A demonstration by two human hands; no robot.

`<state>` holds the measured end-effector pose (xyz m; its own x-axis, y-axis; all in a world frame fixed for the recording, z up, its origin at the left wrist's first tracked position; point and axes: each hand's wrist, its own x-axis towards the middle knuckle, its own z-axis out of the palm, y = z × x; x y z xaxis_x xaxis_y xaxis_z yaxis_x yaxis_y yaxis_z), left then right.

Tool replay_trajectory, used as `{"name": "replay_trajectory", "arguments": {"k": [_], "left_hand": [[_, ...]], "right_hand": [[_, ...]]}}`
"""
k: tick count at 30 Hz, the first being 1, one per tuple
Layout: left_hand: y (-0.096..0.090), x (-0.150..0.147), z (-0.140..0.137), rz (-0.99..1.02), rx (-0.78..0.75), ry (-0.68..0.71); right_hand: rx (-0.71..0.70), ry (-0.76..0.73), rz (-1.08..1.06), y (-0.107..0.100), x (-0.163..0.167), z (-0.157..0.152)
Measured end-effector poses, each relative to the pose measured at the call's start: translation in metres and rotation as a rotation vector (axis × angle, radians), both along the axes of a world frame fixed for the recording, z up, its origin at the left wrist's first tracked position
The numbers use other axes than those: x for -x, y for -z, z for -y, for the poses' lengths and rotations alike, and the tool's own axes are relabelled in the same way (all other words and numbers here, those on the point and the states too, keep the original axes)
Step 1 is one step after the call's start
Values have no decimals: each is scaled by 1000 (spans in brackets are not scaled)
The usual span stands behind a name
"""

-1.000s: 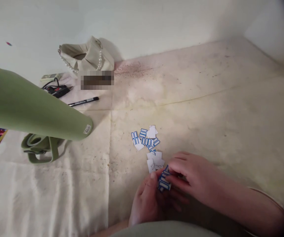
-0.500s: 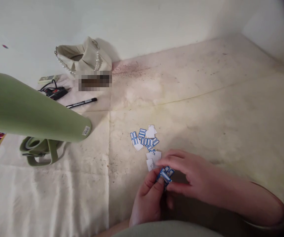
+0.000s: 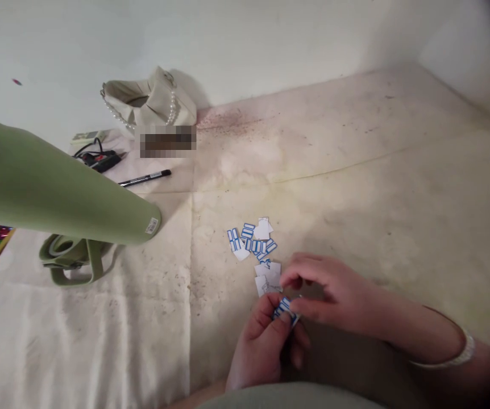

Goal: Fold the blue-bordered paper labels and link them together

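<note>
Near the bottom centre, my left hand [image 3: 266,341] pinches a few small paper labels [image 3: 283,307] with blue-edged white boxes, its thumb lying on top. Just to the right is my right hand [image 3: 334,289], its thumb at the edge of those labels and its index finger bent and apart from the thumb. Whether that thumb touches them I cannot tell. Beyond the hands lies a loose group of similar blue-framed labels [image 3: 253,245]. Several white paper pieces [image 3: 269,272] lie between that group and my left hand, one with thin dark lines.
A tall green bottle [image 3: 78,193] leans across the left side, above a green lid with a loop [image 3: 72,258]. Behind them are a black pen [image 3: 146,178], a black corded item [image 3: 104,162] and a cream handbag [image 3: 146,102] with a pearl chain. Stained cloth [image 3: 356,199] covers the table.
My right hand's index finger has drawn back from the labels and curled. The labels in my left hand sit at a different angle. The view has shifted slightly.
</note>
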<state>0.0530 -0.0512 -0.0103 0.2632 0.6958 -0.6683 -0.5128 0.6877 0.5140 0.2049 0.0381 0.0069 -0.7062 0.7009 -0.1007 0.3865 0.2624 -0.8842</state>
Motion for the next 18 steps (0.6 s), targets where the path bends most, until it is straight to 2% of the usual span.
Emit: {"name": "replay_trajectory", "arguments": {"k": [3, 5, 8, 10, 13, 18], "left_hand": [[-1, 1, 0, 12, -10, 18], [-1, 1, 0, 15, -10, 18], [-1, 0, 0, 19, -22, 19], [0, 0, 0, 16, -25, 23], [1, 0, 1, 3, -34, 20], [2, -1, 2, -4, -64, 22]], "right_hand": [[-118, 233, 80, 15, 2, -7], [-238, 317, 118, 25, 5, -11], [-432, 292, 173, 34, 14, -14], [-507, 253, 223, 37, 20, -13], [-553, 236, 250, 37, 27, -12], [-545, 184, 201, 38, 29, -11]]}}
